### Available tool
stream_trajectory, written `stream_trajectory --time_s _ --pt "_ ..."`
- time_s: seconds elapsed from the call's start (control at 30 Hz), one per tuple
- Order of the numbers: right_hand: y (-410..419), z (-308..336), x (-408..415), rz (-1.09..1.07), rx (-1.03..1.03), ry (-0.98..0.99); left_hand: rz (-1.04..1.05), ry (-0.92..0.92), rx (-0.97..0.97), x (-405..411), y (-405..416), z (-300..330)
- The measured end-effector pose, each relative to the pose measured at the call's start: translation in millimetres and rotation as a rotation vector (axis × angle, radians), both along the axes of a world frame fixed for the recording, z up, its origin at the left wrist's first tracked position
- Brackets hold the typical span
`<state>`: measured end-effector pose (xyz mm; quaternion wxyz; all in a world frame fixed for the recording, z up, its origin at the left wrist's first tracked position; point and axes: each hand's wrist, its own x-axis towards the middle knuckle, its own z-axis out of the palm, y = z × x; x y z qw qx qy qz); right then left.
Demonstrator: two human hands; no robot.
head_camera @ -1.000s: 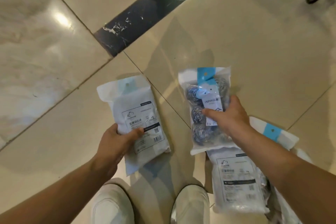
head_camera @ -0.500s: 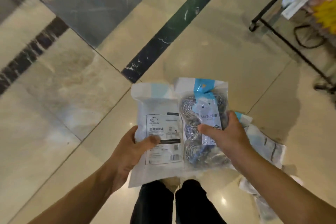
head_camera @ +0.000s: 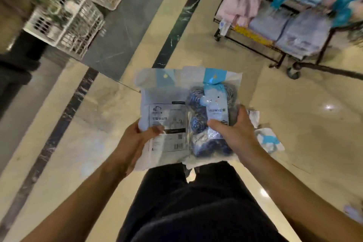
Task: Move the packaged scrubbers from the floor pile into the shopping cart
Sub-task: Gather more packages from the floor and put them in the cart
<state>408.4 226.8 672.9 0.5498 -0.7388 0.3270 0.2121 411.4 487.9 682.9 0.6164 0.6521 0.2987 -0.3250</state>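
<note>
— What do we have in our hands?

— Our left hand (head_camera: 135,139) grips one scrubber pack (head_camera: 165,116), thumb pressed across its printed back label and fingers curled behind. Our right hand (head_camera: 235,133) clasps a second pack (head_camera: 214,116) with its front up, thumb over the pale blue card. The two packs are held side by side, edges overlapping, above our dark trousers (head_camera: 196,202).

— What's inside them?

— Through the clear front of the second pack we see round steel scrubbers stacked in a column. The first one shows only its white back, so we cannot tell its contents.

— And the rest of the pile?

— More packs (head_camera: 269,139) lie on the glossy tiled floor (head_camera: 294,116), just past our right wrist.

— Any containers around?

— White slatted crates (head_camera: 78,15) are stacked at upper left; what they hold is too blurred to name. At upper right a wheeled black-framed rack (head_camera: 284,31) carries folded pink and bluish packaged goods.
</note>
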Motion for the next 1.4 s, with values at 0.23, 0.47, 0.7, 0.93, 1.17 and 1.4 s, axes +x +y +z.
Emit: stream_trajectory --time_s 0.23,0.47,0.7,0.93,1.17,1.4 --pt "-29 77 -44 -0.191 -0.022 -0.108 -0.179 -0.128 -0.12 0 -27 72" --pt "0 110 -99 -0.379 -0.041 -0.143 -0.276 -0.084 -0.184 -1 -7 103" --pt "46 131 -170 -0.634 -0.012 -0.172 -0.459 -0.073 -0.199 -5 5 114" --pt "53 141 -253 -0.852 0.012 -0.194 -0.642 -0.059 -0.24 -46 -34 123" --pt "3 134 -330 -0.969 0.003 -0.217 -0.74 -0.065 -0.257 -110 -109 122" --pt "-79 135 -440 -1.108 0.007 -0.263 -0.823 0.006 -0.276 -207 -213 112"
